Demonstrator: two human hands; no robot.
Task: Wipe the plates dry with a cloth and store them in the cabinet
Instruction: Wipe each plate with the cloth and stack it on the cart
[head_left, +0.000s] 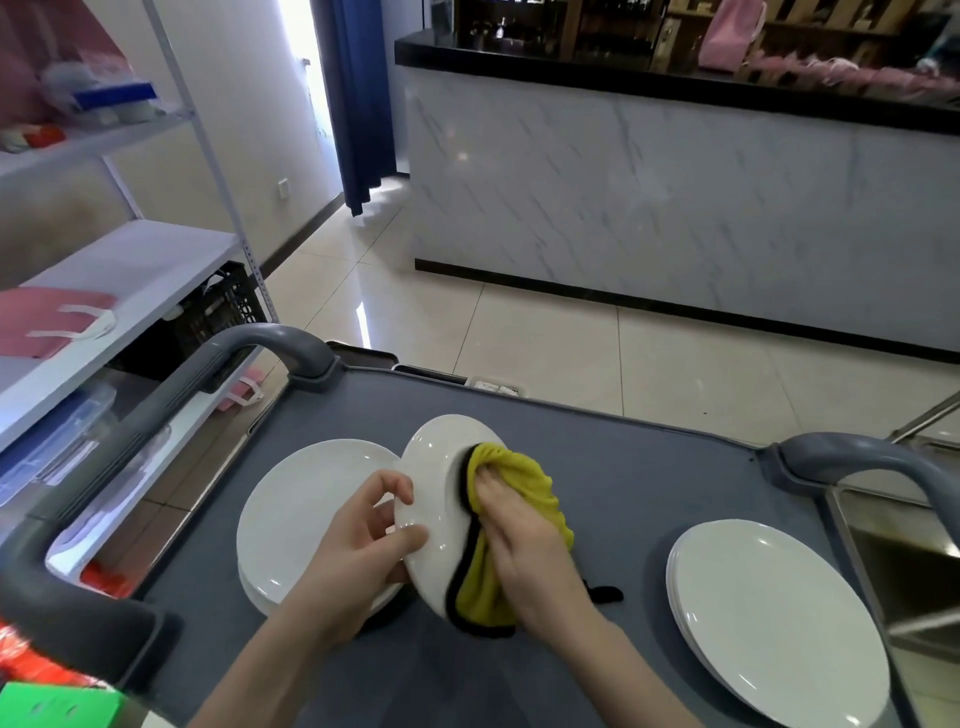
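Head view: my left hand (363, 545) grips a plate (431, 499) by its rim, tilted on edge over the cart top (649, 467), while my right hand (524, 540), fingers bunched into the yellow cloth (524, 483), presses it to the plate's face. I judge this mid-wipe. The left stack (301, 519) sits near the left edge and the right stack (769, 618) at the near-right corner, with nothing stored yet.

Grey cart (649, 493) stands beside white shelving (156, 260), marble counter (675, 197) beyond.

Left hand (363, 540) grips tilted white plate (434, 499); right hand (524, 540) presses yellow cloth (519, 483) against it.
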